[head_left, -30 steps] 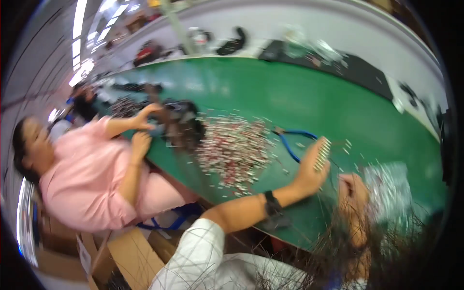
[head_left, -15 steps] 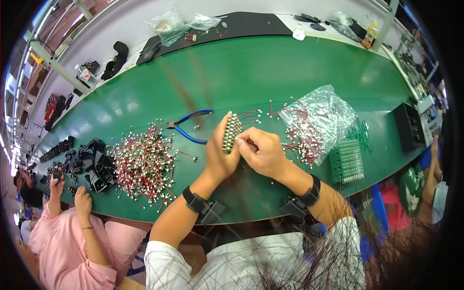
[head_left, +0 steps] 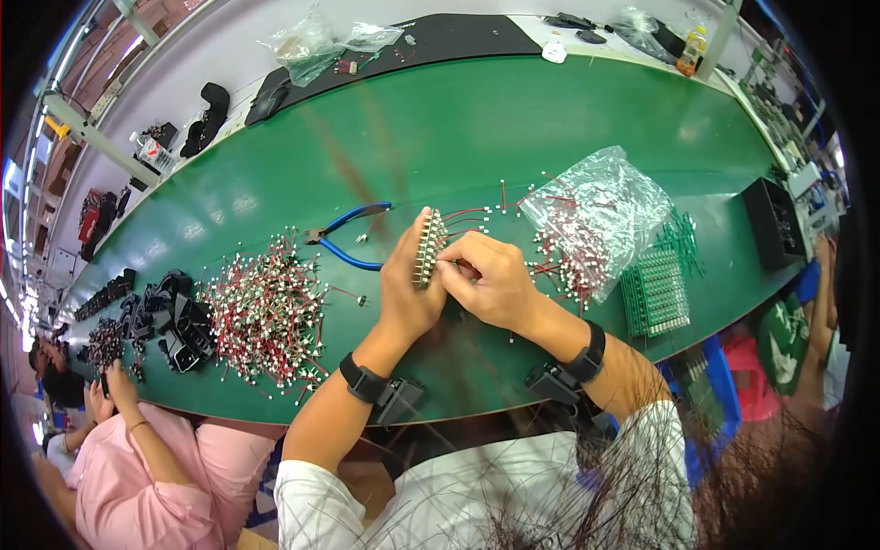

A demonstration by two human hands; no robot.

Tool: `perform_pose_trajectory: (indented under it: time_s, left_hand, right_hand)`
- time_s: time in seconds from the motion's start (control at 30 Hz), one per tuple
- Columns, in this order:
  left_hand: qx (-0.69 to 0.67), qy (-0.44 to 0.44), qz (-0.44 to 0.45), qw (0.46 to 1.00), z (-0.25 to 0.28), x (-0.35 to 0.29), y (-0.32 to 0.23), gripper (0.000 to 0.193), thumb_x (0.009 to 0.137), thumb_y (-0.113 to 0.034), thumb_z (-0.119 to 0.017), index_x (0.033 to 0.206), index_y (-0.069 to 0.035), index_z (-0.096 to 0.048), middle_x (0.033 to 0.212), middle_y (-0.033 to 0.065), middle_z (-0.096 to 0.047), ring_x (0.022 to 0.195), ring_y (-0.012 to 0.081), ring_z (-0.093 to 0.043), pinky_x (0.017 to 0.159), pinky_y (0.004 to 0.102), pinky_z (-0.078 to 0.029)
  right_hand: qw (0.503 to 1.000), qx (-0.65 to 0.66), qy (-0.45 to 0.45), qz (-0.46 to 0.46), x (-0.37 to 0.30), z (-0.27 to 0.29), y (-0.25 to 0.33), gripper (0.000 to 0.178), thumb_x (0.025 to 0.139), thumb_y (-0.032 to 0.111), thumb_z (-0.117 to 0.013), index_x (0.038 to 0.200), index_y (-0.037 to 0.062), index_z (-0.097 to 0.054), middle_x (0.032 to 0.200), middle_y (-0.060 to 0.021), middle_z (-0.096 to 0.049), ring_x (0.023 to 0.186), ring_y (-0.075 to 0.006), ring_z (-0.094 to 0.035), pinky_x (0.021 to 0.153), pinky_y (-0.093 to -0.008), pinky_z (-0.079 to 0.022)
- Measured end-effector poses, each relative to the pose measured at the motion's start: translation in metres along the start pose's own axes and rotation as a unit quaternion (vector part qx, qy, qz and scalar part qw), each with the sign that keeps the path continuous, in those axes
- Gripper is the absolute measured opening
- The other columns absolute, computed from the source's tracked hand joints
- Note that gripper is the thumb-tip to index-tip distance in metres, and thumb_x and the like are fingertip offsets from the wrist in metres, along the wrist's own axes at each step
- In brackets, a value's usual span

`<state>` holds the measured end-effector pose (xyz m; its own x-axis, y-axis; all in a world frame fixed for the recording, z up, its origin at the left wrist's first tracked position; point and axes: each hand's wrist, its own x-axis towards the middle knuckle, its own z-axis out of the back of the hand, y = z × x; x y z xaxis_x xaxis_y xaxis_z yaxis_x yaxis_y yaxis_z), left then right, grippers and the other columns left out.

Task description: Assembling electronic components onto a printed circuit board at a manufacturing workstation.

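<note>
A narrow panel of small circuit boards (head_left: 427, 252) stands tilted in my left hand (head_left: 403, 298), its fingers wrapped behind it. White connectors run along its face. Several thin red wires (head_left: 469, 220) with white plugs stick out from its far right side. My right hand (head_left: 495, 282) is closed in a pinch against the panel's right edge; whatever lies between thumb and forefinger is too small to make out. Blue-handled cutting pliers (head_left: 352, 259) lie spread on the table just left of my left hand. Further left is a large heap of red-wired connectors (head_left: 266, 316).
On the right, a clear plastic bag (head_left: 628, 197) partly covers more red-wired connectors (head_left: 577, 270). Beside it are green board panels (head_left: 655, 298), green wires (head_left: 683, 238) and a black bin (head_left: 772, 225). Black parts (head_left: 188, 325) lie far left, near a co-worker in pink (head_left: 147, 481).
The whole view has shifted slightly. Both my hands keep nearly the same hold on the panel. The co-worker's hands at left have moved, one now reaching to the dark parts.
</note>
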<state>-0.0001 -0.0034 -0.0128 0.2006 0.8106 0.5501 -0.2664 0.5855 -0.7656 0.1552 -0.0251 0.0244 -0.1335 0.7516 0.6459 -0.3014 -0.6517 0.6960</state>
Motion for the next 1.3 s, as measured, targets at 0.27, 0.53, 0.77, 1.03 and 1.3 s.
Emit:
perform_pose_trajectory:
  time_s: [0.27, 0.53, 0.77, 1.03, 1.3]
  left_hand:
    - [0.033, 0.000, -0.015, 0.999, 0.001, 0.001, -0.006, 0.064, 0.081, 0.004, -0.063, 0.142, 0.006, -0.044, 0.130, 0.0271, -0.059, 0.114, 0.0412, -0.062, 0.097, 0.0417, -0.050]
    - [0.060, 0.000, -0.030, 0.998, 0.002, 0.001, -0.004, 0.066, 0.080, 0.005, -0.062, 0.143, 0.006, -0.042, 0.132, 0.0262, -0.057, 0.118, 0.0411, -0.060, 0.099, 0.0424, -0.049]
    - [0.076, -0.009, -0.057, 0.995, 0.002, 0.003, -0.008, 0.064, 0.081, 0.003, -0.062, 0.143, 0.005, -0.044, 0.130, 0.0233, -0.059, 0.115, 0.0347, -0.061, 0.097, 0.0397, -0.049]
    - [0.069, 0.010, -0.044, 0.997, 0.002, 0.005, -0.013, 0.061, 0.082, -0.001, -0.061, 0.140, 0.009, -0.043, 0.133, 0.0276, -0.056, 0.121, 0.0422, -0.057, 0.102, 0.0426, -0.047]
    - [0.092, -0.003, -0.058, 0.994, 0.001, 0.002, -0.007, 0.064, 0.081, 0.003, -0.066, 0.142, 0.006, -0.046, 0.130, 0.0232, -0.060, 0.112, 0.0328, -0.064, 0.096, 0.0387, -0.050]
  right_hand:
    - [0.996, -0.063, 0.003, 0.061, -0.002, 0.002, -0.002, 0.006, 0.084, 0.002, -0.068, 0.089, 0.0024, -0.066, 0.072, -0.0094, -0.059, 0.056, -0.0238, -0.059, 0.050, -0.0351, -0.046]
    - [0.993, -0.074, 0.006, 0.087, -0.002, 0.001, -0.003, 0.006, 0.086, 0.003, -0.065, 0.092, 0.0024, -0.065, 0.072, -0.0103, -0.059, 0.057, -0.0279, -0.059, 0.050, -0.0375, -0.047]
    - [0.993, -0.083, 0.037, 0.070, -0.003, 0.002, -0.003, 0.007, 0.087, 0.003, -0.063, 0.094, 0.0017, -0.065, 0.073, -0.0115, -0.059, 0.060, -0.0296, -0.060, 0.052, -0.0386, -0.048]
    - [0.999, 0.000, 0.020, 0.025, -0.003, -0.002, -0.005, 0.005, 0.090, 0.006, -0.060, 0.090, 0.0010, -0.061, 0.076, -0.0150, -0.061, 0.062, -0.0350, -0.061, 0.054, -0.0420, -0.049]
    - [0.993, -0.094, 0.013, 0.072, -0.005, -0.004, -0.003, 0.006, 0.086, 0.002, -0.064, 0.092, 0.0014, -0.064, 0.073, -0.0120, -0.061, 0.058, -0.0294, -0.060, 0.051, -0.0378, -0.048]
